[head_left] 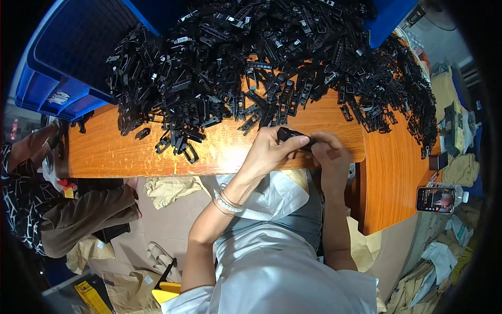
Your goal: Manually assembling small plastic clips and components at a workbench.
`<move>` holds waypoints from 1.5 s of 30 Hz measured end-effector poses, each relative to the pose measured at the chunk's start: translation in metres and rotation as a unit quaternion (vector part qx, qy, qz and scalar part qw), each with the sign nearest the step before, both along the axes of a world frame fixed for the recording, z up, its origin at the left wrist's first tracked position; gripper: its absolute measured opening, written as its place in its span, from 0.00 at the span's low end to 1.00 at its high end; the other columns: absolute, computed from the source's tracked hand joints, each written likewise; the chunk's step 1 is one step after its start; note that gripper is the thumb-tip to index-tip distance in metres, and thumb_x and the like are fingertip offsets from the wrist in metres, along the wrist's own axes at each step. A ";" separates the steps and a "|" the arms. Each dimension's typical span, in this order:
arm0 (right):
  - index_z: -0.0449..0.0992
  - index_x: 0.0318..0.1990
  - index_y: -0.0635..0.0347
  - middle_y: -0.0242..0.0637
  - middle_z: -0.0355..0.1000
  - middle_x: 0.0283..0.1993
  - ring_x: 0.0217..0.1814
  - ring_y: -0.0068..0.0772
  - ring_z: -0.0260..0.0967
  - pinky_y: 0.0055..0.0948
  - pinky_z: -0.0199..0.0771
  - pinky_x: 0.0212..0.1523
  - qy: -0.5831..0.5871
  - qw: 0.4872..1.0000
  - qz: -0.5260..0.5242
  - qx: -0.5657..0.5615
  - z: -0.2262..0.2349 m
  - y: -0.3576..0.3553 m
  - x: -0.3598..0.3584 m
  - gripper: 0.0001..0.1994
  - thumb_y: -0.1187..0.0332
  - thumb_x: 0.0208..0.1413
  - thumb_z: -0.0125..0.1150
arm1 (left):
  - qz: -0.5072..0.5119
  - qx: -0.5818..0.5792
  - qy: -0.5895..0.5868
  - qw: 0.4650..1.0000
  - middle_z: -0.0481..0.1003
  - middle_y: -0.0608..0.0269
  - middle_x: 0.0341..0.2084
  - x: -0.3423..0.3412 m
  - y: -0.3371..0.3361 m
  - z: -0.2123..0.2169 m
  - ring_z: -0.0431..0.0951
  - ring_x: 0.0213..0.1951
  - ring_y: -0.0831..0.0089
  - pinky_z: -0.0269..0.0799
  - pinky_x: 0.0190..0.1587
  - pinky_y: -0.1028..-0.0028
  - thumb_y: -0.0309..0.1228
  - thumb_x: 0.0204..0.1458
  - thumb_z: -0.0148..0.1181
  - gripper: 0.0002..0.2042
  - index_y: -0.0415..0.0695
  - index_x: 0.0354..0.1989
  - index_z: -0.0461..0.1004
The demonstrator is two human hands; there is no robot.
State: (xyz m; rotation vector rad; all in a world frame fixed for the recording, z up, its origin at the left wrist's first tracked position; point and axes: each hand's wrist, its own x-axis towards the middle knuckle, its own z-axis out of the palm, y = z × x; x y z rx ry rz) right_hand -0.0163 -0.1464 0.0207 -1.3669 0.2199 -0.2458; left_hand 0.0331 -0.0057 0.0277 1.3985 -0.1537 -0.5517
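Close to the table's front edge, my left hand (269,150) grips a small black plastic part (286,134), thumb laid along it. My right hand (331,153) is closed at the part's right end, with its fingers bent and somewhat blurred. What those fingertips pinch is partly hidden. Just beyond both hands spreads a big heap of similar black plastic parts (209,68), long and narrow with openings in them. A few loose pieces, such as a black clip-like part (190,153), lie on the wooden table (230,149) left of my hands.
Blue plastic crates (65,97) stand at the far left and behind the heap. A phone (435,200) with a lit screen is propped at the right. Another person (78,209) sits at the left. Brown bags (130,290) and cloths lie on the floor.
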 end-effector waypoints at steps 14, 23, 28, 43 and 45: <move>0.72 0.31 0.69 0.38 0.71 0.21 0.19 0.21 0.66 0.15 0.61 0.18 0.009 0.995 -0.055 0.080 -0.009 -0.009 -0.003 0.10 0.68 0.54 0.53 | 0.135 0.300 -0.444 0.833 0.71 0.48 0.23 0.104 0.001 0.005 0.74 0.27 0.57 0.68 0.31 0.68 0.27 0.48 0.54 0.08 0.32 0.26 0.72; 0.72 0.29 0.69 0.41 0.72 0.21 0.19 0.26 0.70 0.19 0.72 0.22 -0.002 0.991 -0.040 0.126 -0.019 -0.014 -0.008 0.08 0.71 0.54 0.53 | 0.038 0.525 -0.536 0.660 0.73 0.45 0.30 0.159 0.011 -0.012 0.76 0.31 0.54 0.73 0.34 0.65 0.19 0.32 0.57 0.05 0.34 0.21 0.72; 0.72 0.31 0.69 0.42 0.73 0.24 0.23 0.27 0.72 0.19 0.74 0.25 0.002 0.991 -0.007 0.131 -0.022 -0.014 -0.010 0.07 0.72 0.53 0.54 | 0.036 0.471 -0.556 0.684 0.72 0.51 0.27 0.139 0.016 -0.008 0.74 0.27 0.58 0.71 0.31 0.67 0.19 0.34 0.59 0.08 0.35 0.27 0.72; 0.69 0.35 0.73 0.47 0.72 0.29 0.30 0.32 0.73 0.23 0.76 0.32 -0.026 0.986 0.052 0.157 -0.017 -0.011 -0.002 0.08 0.74 0.54 0.49 | 0.047 -0.035 -0.090 0.994 0.74 0.51 0.31 0.049 0.045 0.018 0.77 0.27 0.70 0.75 0.32 0.75 0.20 0.45 0.56 0.14 0.32 0.42 0.66; 0.69 0.36 0.73 0.48 0.72 0.30 0.30 0.34 0.73 0.25 0.77 0.31 -0.057 0.986 0.062 0.146 -0.008 -0.003 -0.003 0.07 0.76 0.52 0.50 | 0.023 -0.047 -0.105 0.993 0.75 0.53 0.34 0.028 0.043 0.015 0.76 0.27 0.72 0.74 0.31 0.78 0.19 0.46 0.55 0.13 0.32 0.41 0.68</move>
